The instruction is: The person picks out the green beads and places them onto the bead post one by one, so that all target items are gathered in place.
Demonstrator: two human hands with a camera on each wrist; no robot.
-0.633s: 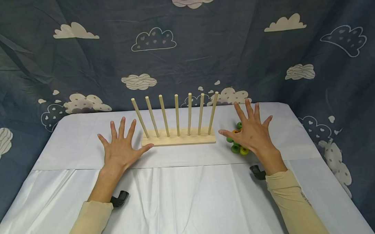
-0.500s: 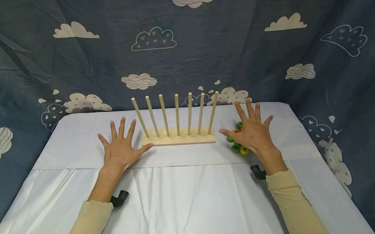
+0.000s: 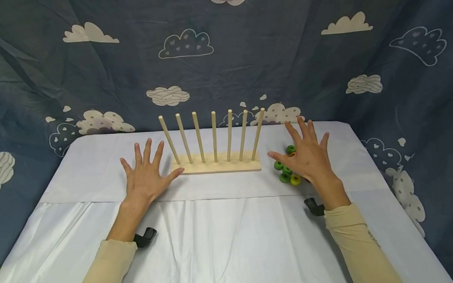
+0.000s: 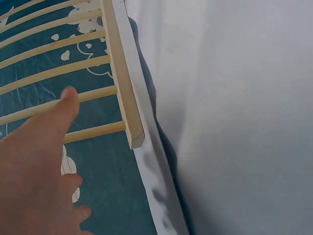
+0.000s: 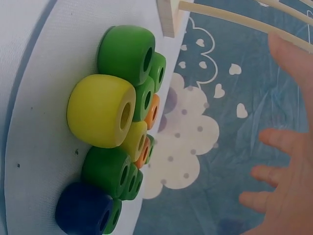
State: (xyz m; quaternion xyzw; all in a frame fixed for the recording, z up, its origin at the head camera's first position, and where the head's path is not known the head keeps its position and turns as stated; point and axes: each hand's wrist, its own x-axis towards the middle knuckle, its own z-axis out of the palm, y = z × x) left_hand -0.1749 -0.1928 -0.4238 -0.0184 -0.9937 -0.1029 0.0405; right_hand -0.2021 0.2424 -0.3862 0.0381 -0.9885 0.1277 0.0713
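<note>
Fingers spread, my left hand is held palm down at the left end of a wooden peg rack. Its thumb overlaps the rack's front left corner in the head view. Several upright round pegs stand in a row along the base. On the right, my right hand is also spread out and holds nothing. It hovers over a cluster of beads with holes, partly hiding them in the head view. The right wrist view shows green beads, yellow beads, orange beads and a dark blue bead.
A white cloth covers the table, with a fold line running across it. Behind the table hangs a dark blue curtain printed with clouds. A black device sits at the left wrist, another black device at the right.
My right hand has shifted slightly right, showing a little more of the green beads. The left hand stays nearly in place. The whole head view has moved slightly.
</note>
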